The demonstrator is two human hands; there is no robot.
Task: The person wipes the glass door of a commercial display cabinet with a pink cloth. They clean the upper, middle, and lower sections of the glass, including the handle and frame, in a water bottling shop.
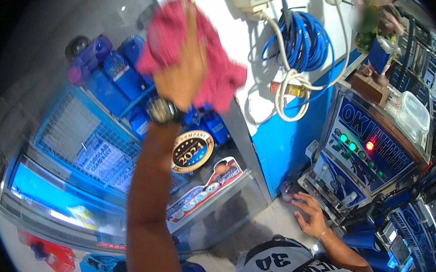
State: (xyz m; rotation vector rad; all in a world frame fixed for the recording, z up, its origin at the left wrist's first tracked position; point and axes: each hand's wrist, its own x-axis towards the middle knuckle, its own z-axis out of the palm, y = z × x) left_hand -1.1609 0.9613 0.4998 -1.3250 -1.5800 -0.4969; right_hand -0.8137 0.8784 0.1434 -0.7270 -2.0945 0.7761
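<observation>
A pink cloth (222, 68) is pressed by my left hand (184, 74) against the upper part of a glass door (139, 8), near its edge. The fingers lie stretched along the cloth, and motion blurs them. My left wrist wears a dark watch (163, 111). Beneath that arm, a round black and gold sticker (192, 151) and a long printed sticker (207, 189) are on the glass. My right hand (310, 216) hangs low beside the control panel, fingers apart and slightly curled. I see nothing held in it.
Blue containers (110, 88) stand behind the glass. A coiled blue cable (300, 40) and a white cord (286, 91) hang on the white wall. To the right is a control panel (359, 144) with green and red lights, with a clear plastic tub (413, 113) and figurine (373, 16) nearby.
</observation>
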